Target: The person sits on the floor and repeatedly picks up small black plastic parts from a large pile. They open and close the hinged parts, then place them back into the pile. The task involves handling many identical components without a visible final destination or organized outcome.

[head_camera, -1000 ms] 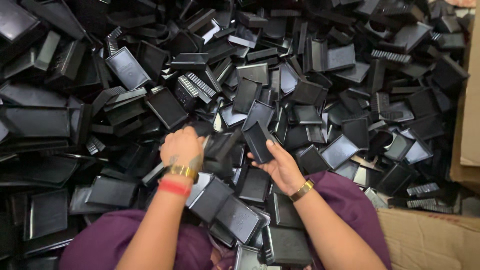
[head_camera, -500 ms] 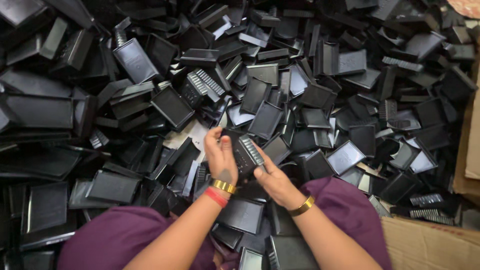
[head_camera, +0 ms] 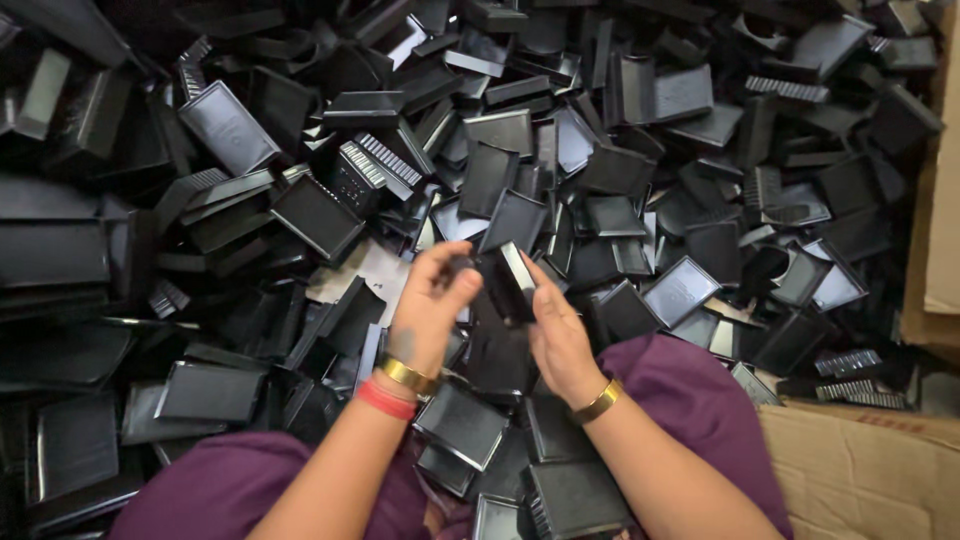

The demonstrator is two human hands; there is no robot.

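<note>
A huge heap of black plastic parts (head_camera: 620, 190) fills almost the whole view: flat rectangular trays, lids and ribbed pieces lying at every angle, from the near edge to the far edge. A brown cardboard box (head_camera: 870, 465) shows at the near right, with another flap along the right edge. The person's purple-clad legs (head_camera: 690, 400) lie at the near edge, partly buried in the heap. Both forearms reach in from the near side and meet at the centre. The left hand (head_camera: 432, 305), with a gold bangle and a red band at the wrist, and the right hand (head_camera: 555, 330), with a gold bangle, hold one black part (head_camera: 508, 282) between them just above the heap. Left fingers curl round its left side; right fingers press along its right edge.
</note>
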